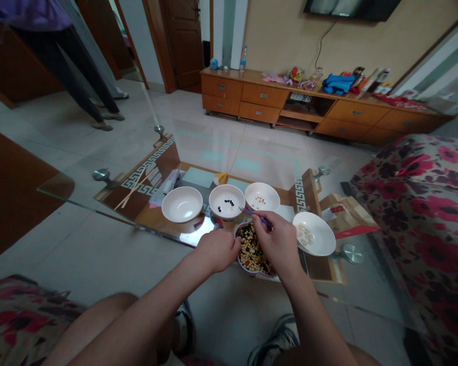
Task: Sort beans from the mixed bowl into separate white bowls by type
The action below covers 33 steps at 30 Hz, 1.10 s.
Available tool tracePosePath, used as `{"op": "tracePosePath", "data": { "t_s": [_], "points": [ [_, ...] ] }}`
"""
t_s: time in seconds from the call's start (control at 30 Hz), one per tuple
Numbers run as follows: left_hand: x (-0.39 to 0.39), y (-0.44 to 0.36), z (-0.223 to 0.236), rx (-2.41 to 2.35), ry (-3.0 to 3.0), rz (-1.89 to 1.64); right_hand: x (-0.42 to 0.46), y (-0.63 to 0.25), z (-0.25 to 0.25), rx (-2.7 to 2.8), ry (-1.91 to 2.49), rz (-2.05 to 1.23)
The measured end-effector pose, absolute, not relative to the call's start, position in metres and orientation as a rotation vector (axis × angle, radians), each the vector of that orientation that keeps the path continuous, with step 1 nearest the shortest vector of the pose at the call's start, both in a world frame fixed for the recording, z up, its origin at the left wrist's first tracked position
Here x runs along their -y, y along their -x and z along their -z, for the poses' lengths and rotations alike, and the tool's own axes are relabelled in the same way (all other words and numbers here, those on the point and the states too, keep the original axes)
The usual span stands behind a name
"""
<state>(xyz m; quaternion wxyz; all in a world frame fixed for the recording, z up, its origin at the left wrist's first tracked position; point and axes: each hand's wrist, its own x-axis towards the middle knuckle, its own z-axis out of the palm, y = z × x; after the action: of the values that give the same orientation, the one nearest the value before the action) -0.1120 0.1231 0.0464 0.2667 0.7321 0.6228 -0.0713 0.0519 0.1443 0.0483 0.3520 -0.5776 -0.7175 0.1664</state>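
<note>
My left hand (220,250) is closed on the left rim of a bowl of mixed beans (251,249), thumb over the edge. Between the fingers of my right hand (278,239) is a pair of slim purple tweezers (254,212), their tip at the right edge of a white bowl with several black beans (227,216). Whether the tip grips anything is too small to tell. Behind my right hand stands a white bowl with pale yellow beans (269,207). Flat whitish pieces lie in the white bowl at right (322,246). The leftmost white bowl (183,216) shows nothing inside.
The bowls stand on a glass table with a lower wooden shelf. Crossed chopsticks (132,192) lie to the left. A brown paper bag (347,213) is at right, near a flowered sofa (435,203). Beyond stands a wooden cabinet (259,95); a person's legs (82,71) are at upper left.
</note>
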Motion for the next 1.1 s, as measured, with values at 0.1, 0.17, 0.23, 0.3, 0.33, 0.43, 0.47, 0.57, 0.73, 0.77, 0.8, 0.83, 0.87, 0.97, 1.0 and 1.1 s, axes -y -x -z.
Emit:
{"op": "tracePosePath", "data": {
  "t_s": [0.1, 0.17, 0.23, 0.3, 0.33, 0.43, 0.47, 0.57, 0.73, 0.77, 0.8, 0.83, 0.87, 0.97, 1.0, 1.1],
  "points": [
    [-0.123, 0.113, -0.046, -1.667, -1.988, 0.166, -0.147, -0.045, -0.047, 1.863, 1.448, -0.452],
    [-0.123, 0.113, -0.045, -1.670, -1.991, 0.160, -0.148, -0.043, -0.046, 1.872, 1.430, -0.470],
    [-0.123, 0.113, -0.045, -1.675, -1.986, 0.163, -0.148, -0.044, -0.047, 1.873, 1.422, -0.480],
    [-0.123, 0.113, -0.045, -1.678, -1.977, 0.167, -0.147, -0.047, -0.049, 1.866, 1.423, -0.480],
    [-0.123, 0.113, -0.045, -1.677, -1.974, 0.170, -0.146, -0.049, -0.051, 1.863, 1.428, -0.478],
    [-0.123, 0.113, -0.046, -1.675, -1.976, 0.180, -0.145, -0.057, -0.060, 1.860, 1.468, -0.481],
    [-0.123, 0.112, -0.046, -1.676, -1.977, 0.184, -0.144, -0.061, -0.063, 1.862, 1.489, -0.489],
    [-0.124, 0.112, -0.048, -1.683, -1.970, 0.205, -0.141, -0.073, -0.071, 1.887, 1.543, -0.551],
    [-0.124, 0.111, -0.049, -1.700, -1.964, 0.218, -0.132, -0.096, -0.076, 2.016, 1.593, -0.670],
    [-0.124, 0.111, -0.049, -1.702, -1.963, 0.214, -0.131, -0.100, -0.076, 2.035, 1.604, -0.690],
    [-0.123, 0.111, -0.049, -1.706, -1.963, 0.213, -0.130, -0.103, -0.076, 2.043, 1.611, -0.711],
    [-0.123, 0.111, -0.048, -1.710, -1.964, 0.214, -0.129, -0.106, -0.076, 2.042, 1.616, -0.732],
    [-0.123, 0.111, -0.048, -1.712, -1.967, 0.214, -0.129, -0.109, -0.076, 2.036, 1.617, -0.749],
    [-0.123, 0.111, -0.046, -1.709, -1.980, 0.216, -0.129, -0.115, -0.078, 2.013, 1.611, -0.765],
    [-0.123, 0.111, -0.046, -1.710, -1.978, 0.220, -0.129, -0.117, -0.079, 2.010, 1.613, -0.773],
    [-0.123, 0.111, -0.046, -1.715, -1.970, 0.242, -0.128, -0.120, -0.079, 2.040, 1.623, -0.864]
  ]
}}
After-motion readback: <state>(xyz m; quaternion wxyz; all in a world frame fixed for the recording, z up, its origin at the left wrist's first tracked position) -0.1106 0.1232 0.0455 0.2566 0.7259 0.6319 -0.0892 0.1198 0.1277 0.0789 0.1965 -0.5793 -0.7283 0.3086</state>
